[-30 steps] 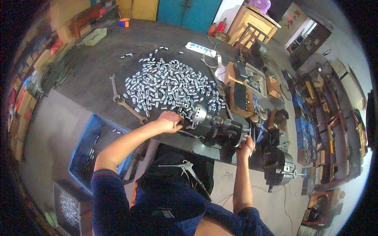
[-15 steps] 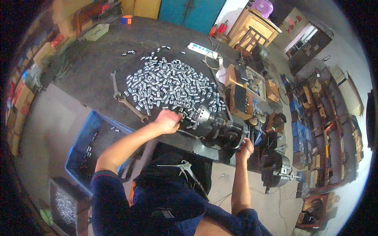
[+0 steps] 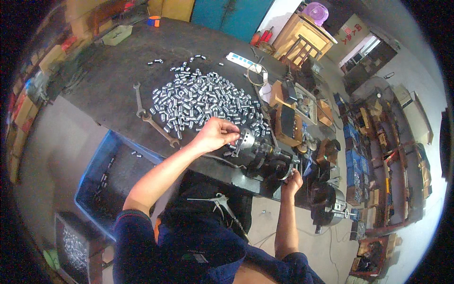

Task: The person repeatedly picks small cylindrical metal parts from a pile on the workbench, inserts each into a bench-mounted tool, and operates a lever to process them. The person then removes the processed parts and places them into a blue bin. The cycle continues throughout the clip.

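A small silvery metal sleeve is pinched in the fingertips of the left hand right at the face of the round steel chuck of a dark bench machine, which is mounted at the near edge of the dark worktop. The left hand is closed on the sleeve; how deep the piece sits in the chuck cannot be told, since the fingers cover it. The right hand is wrapped around a lever low on the machine's near side, gripping it.

The chief risk is judged to lie in the fingertips being so close to the chuck: if the lever is worked before the left hand is drawn clear, a fingertip could be nipped or caught. A sleeve seated crooked or too shallow could be thrown out or clamped askew. If the pinch slips, the piece could be dropped off the edge toward the blue plastic crate below, or to the floor.

Just behind the chuck, a broad heap of shiny cylindrical sleeves is spread on the worktop; a careless sweep of the forearm could scatter them. Two long open-ended spanners lie beside the heap, apart from both hands.
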A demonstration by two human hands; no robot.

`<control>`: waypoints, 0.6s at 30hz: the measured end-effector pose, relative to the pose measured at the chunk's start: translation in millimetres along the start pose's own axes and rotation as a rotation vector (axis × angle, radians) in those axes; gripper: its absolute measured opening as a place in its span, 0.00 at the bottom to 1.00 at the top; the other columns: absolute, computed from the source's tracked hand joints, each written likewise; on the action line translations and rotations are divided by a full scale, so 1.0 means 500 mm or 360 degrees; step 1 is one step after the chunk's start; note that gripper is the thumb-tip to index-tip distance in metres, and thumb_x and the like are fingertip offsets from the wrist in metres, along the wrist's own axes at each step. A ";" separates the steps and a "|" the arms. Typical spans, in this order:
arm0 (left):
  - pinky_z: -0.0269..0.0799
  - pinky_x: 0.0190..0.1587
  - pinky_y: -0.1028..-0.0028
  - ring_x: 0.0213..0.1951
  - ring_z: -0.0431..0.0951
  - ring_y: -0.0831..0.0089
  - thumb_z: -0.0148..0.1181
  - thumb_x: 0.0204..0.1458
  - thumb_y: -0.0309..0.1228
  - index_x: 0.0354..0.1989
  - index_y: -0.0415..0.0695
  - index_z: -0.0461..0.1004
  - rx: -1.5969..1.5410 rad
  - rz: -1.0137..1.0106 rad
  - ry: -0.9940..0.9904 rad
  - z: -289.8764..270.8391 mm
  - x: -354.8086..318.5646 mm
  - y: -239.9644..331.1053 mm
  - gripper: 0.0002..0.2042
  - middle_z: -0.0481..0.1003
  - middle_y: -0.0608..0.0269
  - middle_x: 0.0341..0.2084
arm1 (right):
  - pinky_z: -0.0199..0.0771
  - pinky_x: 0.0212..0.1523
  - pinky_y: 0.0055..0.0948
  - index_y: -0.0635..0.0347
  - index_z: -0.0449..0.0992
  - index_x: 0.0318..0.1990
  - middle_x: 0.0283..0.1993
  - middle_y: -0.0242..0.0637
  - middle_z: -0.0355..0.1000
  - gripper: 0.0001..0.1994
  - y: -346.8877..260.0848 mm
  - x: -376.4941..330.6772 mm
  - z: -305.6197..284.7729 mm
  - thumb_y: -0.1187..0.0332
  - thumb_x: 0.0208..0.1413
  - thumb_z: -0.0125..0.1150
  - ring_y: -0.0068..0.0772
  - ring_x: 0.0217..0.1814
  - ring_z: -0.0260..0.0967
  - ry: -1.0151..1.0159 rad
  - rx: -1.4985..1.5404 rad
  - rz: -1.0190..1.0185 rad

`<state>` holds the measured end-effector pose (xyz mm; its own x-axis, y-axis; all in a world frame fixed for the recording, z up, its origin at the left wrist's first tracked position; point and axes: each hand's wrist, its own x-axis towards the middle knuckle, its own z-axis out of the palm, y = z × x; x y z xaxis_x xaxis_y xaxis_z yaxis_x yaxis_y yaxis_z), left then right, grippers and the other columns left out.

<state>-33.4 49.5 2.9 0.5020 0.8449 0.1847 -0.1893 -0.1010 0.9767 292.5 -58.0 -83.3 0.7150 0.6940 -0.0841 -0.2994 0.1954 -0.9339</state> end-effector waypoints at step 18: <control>0.69 0.35 0.78 0.30 0.73 0.78 0.57 0.38 0.17 0.29 0.35 0.72 0.0314 0.0074 -0.0032 0.001 0.005 0.023 0.07 0.73 0.62 0.26 | 0.39 0.11 0.14 0.63 0.66 0.26 0.12 0.22 0.50 0.09 -0.155 -0.061 0.025 0.67 0.51 0.43 0.12 0.11 0.41 -0.0390 -0.0035 -0.0165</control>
<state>-34.1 50.2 14.7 0.5139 0.8264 0.2304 -0.0444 -0.2425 0.9691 286.2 -85.7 -4.1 0.5663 0.8186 0.0965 -0.2168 0.2609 -0.9407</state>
